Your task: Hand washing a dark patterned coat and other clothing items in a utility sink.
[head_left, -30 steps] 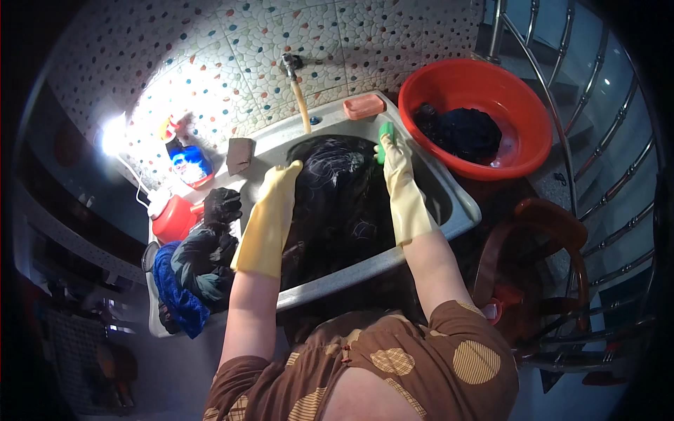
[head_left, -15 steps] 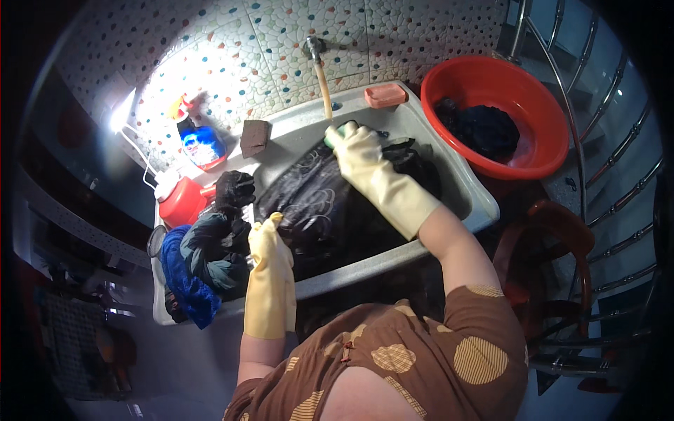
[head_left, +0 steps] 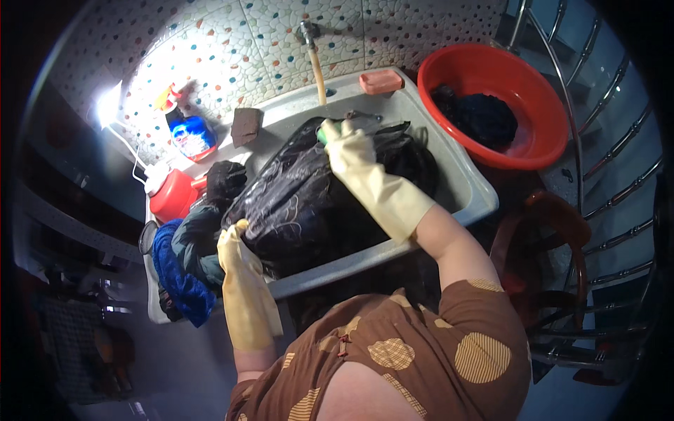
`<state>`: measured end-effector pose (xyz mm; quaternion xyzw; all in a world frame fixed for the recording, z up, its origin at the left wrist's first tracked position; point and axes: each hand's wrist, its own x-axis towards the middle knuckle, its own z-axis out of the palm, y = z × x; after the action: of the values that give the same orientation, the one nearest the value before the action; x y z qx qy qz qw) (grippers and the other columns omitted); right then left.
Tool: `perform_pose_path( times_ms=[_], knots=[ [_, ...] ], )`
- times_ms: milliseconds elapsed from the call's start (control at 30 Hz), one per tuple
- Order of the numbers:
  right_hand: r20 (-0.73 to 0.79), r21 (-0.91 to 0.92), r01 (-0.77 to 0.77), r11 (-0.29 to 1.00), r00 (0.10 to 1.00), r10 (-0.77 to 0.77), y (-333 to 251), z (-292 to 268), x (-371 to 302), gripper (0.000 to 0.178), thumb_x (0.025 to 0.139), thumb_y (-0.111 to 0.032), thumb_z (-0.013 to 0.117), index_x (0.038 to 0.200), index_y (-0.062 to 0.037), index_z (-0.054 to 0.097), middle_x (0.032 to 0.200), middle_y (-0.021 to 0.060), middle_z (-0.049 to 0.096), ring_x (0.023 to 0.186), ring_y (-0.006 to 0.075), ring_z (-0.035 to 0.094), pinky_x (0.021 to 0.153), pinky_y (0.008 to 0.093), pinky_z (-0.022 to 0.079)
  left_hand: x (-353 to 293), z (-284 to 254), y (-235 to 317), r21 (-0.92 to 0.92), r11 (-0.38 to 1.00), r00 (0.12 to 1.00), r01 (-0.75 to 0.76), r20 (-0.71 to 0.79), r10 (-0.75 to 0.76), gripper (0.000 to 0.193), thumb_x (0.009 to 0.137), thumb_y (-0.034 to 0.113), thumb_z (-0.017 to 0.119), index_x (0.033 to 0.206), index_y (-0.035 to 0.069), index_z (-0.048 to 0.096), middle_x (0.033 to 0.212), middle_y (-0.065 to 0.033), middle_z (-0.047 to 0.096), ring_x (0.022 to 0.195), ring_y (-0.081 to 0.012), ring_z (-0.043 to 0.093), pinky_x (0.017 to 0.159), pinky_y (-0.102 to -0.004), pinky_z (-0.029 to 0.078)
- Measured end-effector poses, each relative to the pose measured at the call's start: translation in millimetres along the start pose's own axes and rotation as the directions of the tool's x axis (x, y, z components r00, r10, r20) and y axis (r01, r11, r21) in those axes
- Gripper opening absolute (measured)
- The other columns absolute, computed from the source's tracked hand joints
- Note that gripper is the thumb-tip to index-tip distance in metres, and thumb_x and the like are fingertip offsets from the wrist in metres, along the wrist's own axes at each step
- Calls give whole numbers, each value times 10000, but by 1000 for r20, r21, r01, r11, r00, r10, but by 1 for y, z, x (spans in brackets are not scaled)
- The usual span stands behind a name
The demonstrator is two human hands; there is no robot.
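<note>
A wet black garment [head_left: 291,203] lies spread across the grey sink [head_left: 483,198], pale streaks of what look like suds showing on its upper face. Soaked through, it is likely heavy for its bulk, limp and slick under rubber, soft enough to fold anywhere and in little danger of breaking. A bunched edge or a doubled fold should give a surer hold than the flat, soapy middle, which would probably slide out of a light pinch.

The left hand [head_left: 234,247], in a yellow rubber glove, is at the garment's left corner, its fingers drawn together and apparently pinching the edge, though the grip itself is partly hidden. The right hand [head_left: 351,153], gloved alike, lies over the far part of the cloth, its fingers curled around a green scrubber [head_left: 323,135], mostly covered by the glove.

Behind them, a hose [head_left: 317,74] hangs from the wall tap [head_left: 307,31]; a pink soap bar [head_left: 381,81] sits on the far rim, and a brown block [head_left: 246,126] rests toward the left. A blue spray bottle [head_left: 192,135] and a red jug [head_left: 174,198] stand farther left, near a blue towel [head_left: 179,281] draped over the side. At right, a red basin [head_left: 540,151] holds dark cloth [head_left: 484,119].
</note>
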<state>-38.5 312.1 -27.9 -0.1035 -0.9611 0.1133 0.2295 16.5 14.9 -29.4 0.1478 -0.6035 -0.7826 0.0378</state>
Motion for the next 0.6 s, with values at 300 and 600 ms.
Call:
perform_pose_path(
  times_ms=[300, 600],
  knots=[
    [127, 321, -319, 892, 948, 293, 101, 59, 12, 364, 981, -352, 497, 1293, -172, 550, 1143, 161, 684, 1005, 394, 663, 880, 463, 531, -47, 102, 50, 770, 259, 801, -583, 493, 339, 969, 830, 588, 689, 1452, -80, 366, 1476, -326, 402, 1468, -391, 270, 1172, -473, 266],
    [17, 340, -209, 917, 976, 216, 88, 58, 3, 490, 976, -336, 536, 1417, -128, 490, 1270, 183, 629, 1128, 391, 618, 964, 446, 499, -14, 134, 13, 872, 194, 893, -450, 438, 102, 489, 856, 419, 698, 1133, 17, 680, 1079, -213, 701, 1032, -378, 664, 912, -419, 488]
  ],
)
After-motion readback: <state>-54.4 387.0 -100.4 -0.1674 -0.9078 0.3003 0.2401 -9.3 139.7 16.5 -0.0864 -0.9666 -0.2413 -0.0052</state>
